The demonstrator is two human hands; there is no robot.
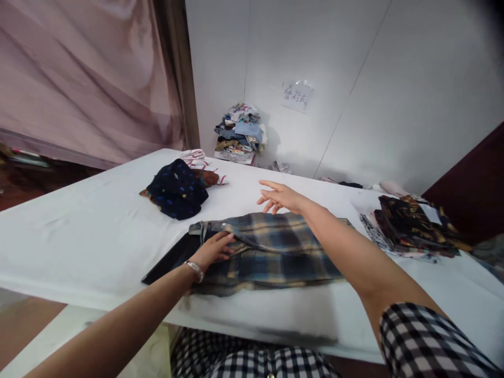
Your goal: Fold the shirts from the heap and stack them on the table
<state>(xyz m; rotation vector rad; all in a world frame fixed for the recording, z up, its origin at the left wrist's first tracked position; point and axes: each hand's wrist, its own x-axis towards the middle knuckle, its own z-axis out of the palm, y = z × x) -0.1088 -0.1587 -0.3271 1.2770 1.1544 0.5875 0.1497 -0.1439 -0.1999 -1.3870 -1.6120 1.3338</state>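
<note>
plaid garment (268, 252) | blue-tan check | folded, perhaps halfway | flat on table's near edge

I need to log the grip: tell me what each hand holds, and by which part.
The left hand presses the near left edge of the plaid shirt. The right hand is open past its far edge, holding nothing.

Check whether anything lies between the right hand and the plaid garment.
Nothing visible does. The right hand hovers open just past the far edge of the plaid garment, with only bare table around it. The left hand already rests on the garment's near-left part.
</note>
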